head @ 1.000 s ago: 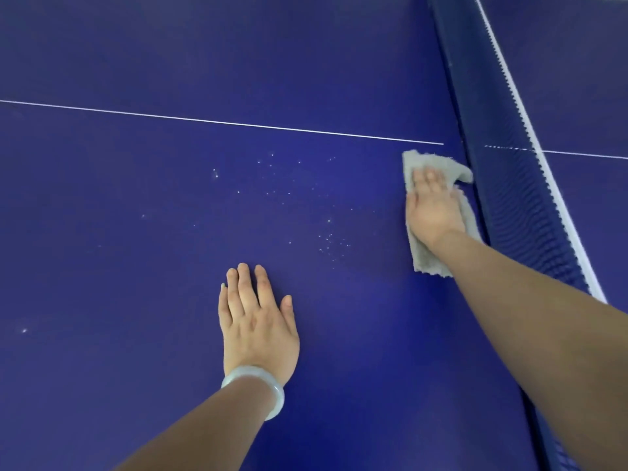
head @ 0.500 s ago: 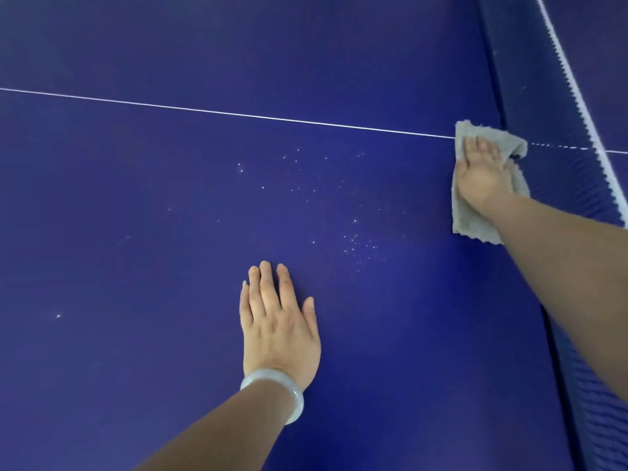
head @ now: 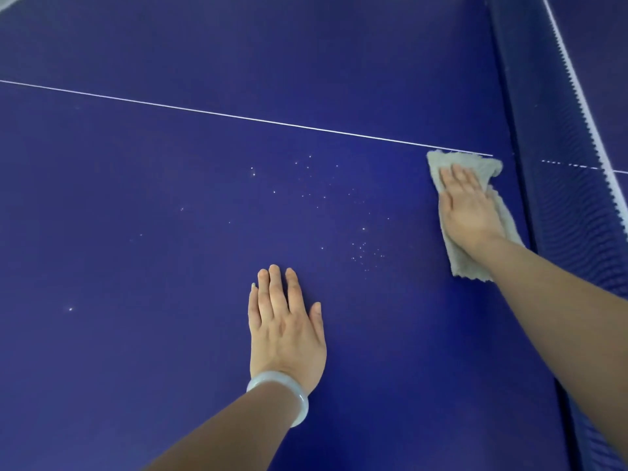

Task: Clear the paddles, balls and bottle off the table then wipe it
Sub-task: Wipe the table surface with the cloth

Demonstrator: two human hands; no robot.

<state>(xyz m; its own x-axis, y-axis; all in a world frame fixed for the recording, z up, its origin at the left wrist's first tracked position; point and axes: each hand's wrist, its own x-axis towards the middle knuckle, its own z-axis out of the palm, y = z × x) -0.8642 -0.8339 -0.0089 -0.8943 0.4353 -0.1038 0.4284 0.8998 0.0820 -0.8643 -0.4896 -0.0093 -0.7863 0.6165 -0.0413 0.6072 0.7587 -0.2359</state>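
- Dark blue table-tennis table (head: pixel 136 368) fills the head view. A thin white line (head: pixel 238 116) crosses it from the left edge toward the net (head: pixel 557 205).
- The net runs down the right side, with its white band along the top.
- Small white specks (head: pixel 360 249) lie scattered on the surface between the two hands.
- A grey cloth (head: pixel 470 266) lies flat on the table just beside the foot of the net, and its far end touches the white line.
- Blue surface stretches wide to the left of the cloth and past the line, while the net closes off the right.
- The right hand (head: pixel 469 209) presses flat on the cloth, fingers straight and together, pointing away. Its arm reaches in from the lower right along the net.
- The left hand (head: pixel 287 328) rests palm down on the table with straight fingers, holding nothing, well apart from the cloth. A pale bracelet (head: pixel 272 379) circles its wrist.
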